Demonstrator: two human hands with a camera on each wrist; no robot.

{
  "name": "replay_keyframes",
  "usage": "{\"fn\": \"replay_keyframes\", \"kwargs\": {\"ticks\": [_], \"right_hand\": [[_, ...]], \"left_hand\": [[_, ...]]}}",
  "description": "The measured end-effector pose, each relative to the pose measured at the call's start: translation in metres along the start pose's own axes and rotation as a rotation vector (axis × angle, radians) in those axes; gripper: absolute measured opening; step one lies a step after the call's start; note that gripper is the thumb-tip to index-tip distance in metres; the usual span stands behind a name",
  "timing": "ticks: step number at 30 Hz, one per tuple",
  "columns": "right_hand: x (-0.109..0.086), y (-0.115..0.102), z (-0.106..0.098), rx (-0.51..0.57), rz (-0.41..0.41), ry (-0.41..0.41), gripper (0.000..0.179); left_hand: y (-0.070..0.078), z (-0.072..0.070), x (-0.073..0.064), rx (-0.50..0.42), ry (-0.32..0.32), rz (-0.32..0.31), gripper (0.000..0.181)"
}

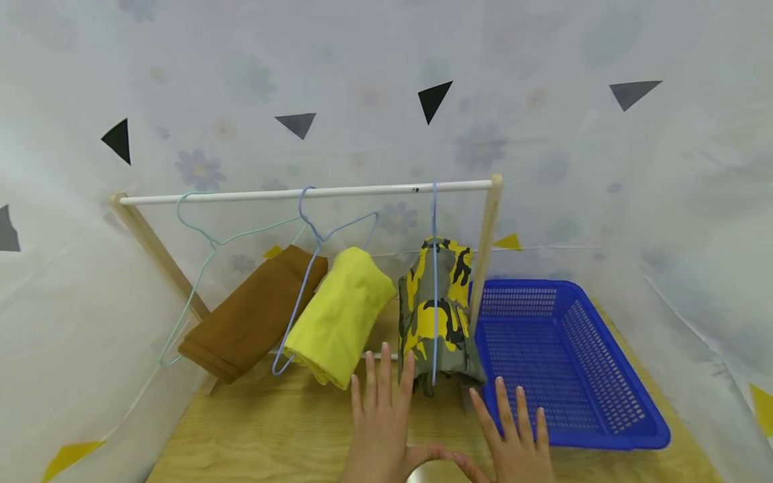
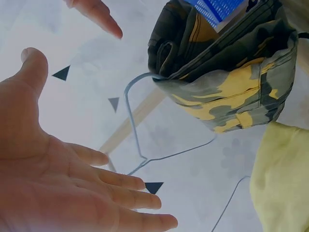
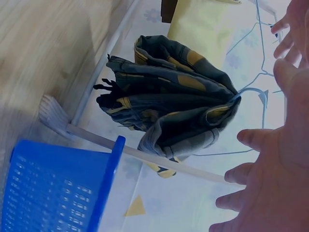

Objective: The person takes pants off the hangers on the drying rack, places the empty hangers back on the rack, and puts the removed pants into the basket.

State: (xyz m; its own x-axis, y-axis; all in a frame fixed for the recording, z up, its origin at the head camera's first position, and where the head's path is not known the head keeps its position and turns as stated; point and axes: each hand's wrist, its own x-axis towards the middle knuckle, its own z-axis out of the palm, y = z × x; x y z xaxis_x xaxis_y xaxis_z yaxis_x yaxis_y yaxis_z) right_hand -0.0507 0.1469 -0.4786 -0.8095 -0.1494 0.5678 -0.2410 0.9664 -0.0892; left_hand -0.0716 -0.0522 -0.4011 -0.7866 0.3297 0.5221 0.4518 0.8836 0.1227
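Observation:
Both hands are bare, with fingers straight and spread. My left hand (image 1: 379, 424) is raised in front of the rack, its fingertips overlapping the lower edge of the camouflage garment (image 1: 449, 315) in the head view. Beside it is my right hand (image 1: 518, 451), nearest the basket's front left corner, the two thumb tips meeting in this view. Folded over a blue hanger (image 1: 435, 268), the yellow, grey and black camouflage garment hangs at the rack's right end. A yellow cloth (image 1: 345, 312) hangs on another blue hanger (image 1: 302, 288), and a brown cloth (image 1: 256, 312) on a mint-green hanger (image 1: 196, 285).
The rack has a white rail (image 1: 260, 196) and wooden posts (image 1: 486, 241). A blue perforated basket (image 1: 634, 376) with nothing in it stands right of the rack on the wooden table (image 1: 272, 436). A pale flowered sheet (image 1: 362, 87) with triangular patches hangs behind.

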Motion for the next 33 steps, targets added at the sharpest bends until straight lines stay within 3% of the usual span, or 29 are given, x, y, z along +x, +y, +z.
{"fn": "replay_keyframes", "kwargs": {"ticks": [7, 15, 26, 33], "right_hand": [[0.006, 0.004, -0.008, -0.002, -0.013, 0.006, 0.087], [0.013, 0.007, -0.013, 0.031, -0.040, 0.053, 0.081], [0.034, 0.015, -0.027, 0.238, -0.062, 0.229, 0.071], [0.058, 0.028, -0.040, 0.337, -0.123, 0.377, 0.063]], "left_hand": [[0.004, -0.012, 0.011, -0.062, -0.044, -0.008, 0.123], [0.009, -0.014, 0.022, -0.133, -0.090, -0.038, 0.113], [0.011, -0.008, 0.046, -0.181, 0.080, 0.013, 0.083], [0.013, -0.002, 0.067, -0.270, 0.126, 0.004, 0.077]]}}
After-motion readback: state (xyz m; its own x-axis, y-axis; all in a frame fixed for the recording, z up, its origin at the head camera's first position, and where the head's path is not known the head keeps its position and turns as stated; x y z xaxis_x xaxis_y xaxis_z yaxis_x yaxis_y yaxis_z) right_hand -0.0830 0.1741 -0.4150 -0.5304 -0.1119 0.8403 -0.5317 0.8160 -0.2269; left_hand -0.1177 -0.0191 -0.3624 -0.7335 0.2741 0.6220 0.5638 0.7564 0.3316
